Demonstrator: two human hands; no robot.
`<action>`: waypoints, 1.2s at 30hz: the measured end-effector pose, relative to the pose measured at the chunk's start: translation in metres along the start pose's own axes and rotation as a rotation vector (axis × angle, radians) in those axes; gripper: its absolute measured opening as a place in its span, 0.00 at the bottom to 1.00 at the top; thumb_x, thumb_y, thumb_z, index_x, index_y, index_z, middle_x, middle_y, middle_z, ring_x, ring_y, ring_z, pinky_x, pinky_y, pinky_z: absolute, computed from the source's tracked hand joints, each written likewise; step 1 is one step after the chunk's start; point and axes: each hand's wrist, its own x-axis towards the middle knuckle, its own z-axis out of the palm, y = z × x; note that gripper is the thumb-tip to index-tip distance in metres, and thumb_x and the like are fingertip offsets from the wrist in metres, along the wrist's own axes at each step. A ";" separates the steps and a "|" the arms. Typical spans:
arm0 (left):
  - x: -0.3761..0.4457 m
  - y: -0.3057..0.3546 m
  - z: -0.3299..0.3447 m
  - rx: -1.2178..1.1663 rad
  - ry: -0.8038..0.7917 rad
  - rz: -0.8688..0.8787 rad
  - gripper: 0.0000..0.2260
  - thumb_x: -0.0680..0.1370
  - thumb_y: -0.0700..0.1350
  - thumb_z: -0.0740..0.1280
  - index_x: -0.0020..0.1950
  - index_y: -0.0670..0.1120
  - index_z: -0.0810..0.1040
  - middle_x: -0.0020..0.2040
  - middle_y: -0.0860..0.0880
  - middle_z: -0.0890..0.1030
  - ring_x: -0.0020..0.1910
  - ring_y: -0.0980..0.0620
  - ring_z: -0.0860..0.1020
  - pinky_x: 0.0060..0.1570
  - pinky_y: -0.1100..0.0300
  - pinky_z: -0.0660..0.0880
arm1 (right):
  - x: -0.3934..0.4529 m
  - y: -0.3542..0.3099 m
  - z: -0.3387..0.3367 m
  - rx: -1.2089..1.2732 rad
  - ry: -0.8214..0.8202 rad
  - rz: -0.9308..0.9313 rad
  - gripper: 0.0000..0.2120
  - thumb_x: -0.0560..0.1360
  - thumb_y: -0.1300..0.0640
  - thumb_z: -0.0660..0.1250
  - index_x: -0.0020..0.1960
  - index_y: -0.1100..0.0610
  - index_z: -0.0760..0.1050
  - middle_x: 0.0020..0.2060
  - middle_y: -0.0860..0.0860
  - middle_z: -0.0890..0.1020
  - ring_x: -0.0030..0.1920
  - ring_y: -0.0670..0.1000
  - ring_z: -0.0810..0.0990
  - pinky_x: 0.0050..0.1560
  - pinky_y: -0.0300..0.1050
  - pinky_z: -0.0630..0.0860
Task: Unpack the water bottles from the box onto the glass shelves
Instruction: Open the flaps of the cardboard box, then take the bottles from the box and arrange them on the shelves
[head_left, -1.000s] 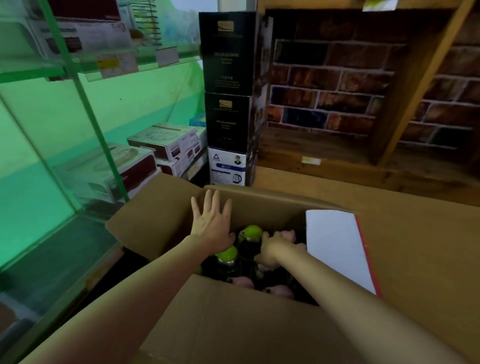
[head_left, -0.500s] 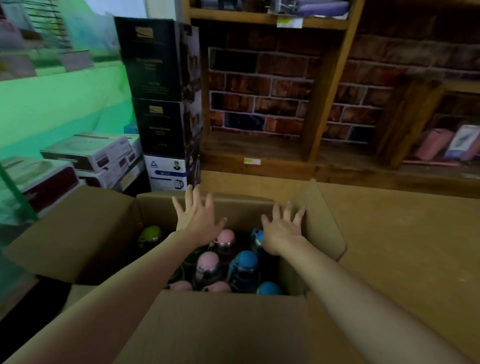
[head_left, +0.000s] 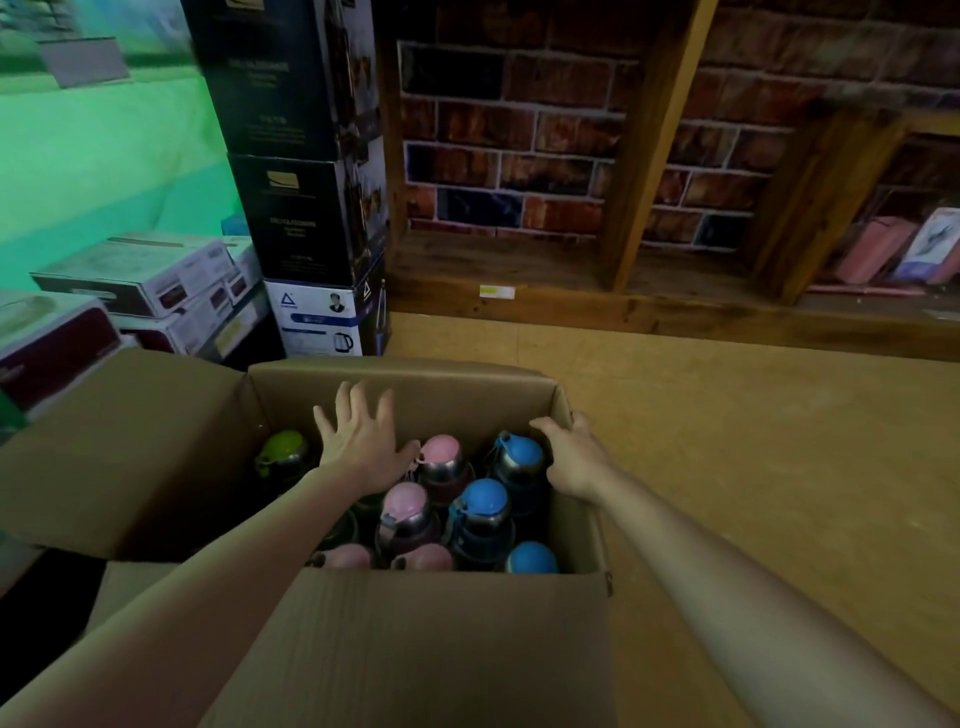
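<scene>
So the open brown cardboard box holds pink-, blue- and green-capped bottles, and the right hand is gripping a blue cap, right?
Not quite. In the head view the right hand grips the right wall of the brown cardboard box, beside the blue-capped bottle, not its cap. The cap colours are correct.

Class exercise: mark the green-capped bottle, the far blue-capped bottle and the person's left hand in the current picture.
green-capped bottle (head_left: 283, 450), head view, on its green cap.
far blue-capped bottle (head_left: 521, 451), head view, on its blue cap.
left hand (head_left: 363, 442), head view, on the back of the hand.
</scene>
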 end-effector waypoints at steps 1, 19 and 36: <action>0.000 -0.001 0.001 -0.004 0.001 -0.001 0.34 0.77 0.60 0.59 0.77 0.46 0.50 0.77 0.38 0.46 0.76 0.39 0.40 0.72 0.36 0.43 | 0.000 0.001 0.001 0.011 0.006 -0.004 0.36 0.74 0.71 0.57 0.75 0.44 0.54 0.76 0.56 0.45 0.71 0.62 0.62 0.62 0.53 0.73; -0.006 -0.002 -0.006 -0.037 0.024 0.153 0.35 0.77 0.58 0.61 0.77 0.45 0.48 0.75 0.38 0.52 0.76 0.40 0.48 0.75 0.42 0.45 | -0.009 -0.017 -0.003 -0.209 0.137 -0.152 0.39 0.74 0.59 0.67 0.77 0.50 0.49 0.77 0.52 0.40 0.77 0.56 0.41 0.76 0.53 0.46; -0.013 0.004 0.020 -0.081 -0.272 0.253 0.42 0.74 0.59 0.67 0.77 0.49 0.45 0.72 0.43 0.55 0.73 0.39 0.56 0.70 0.39 0.56 | 0.005 -0.036 0.044 -0.302 -0.298 -0.346 0.43 0.69 0.49 0.73 0.76 0.52 0.52 0.73 0.53 0.60 0.73 0.56 0.61 0.70 0.49 0.63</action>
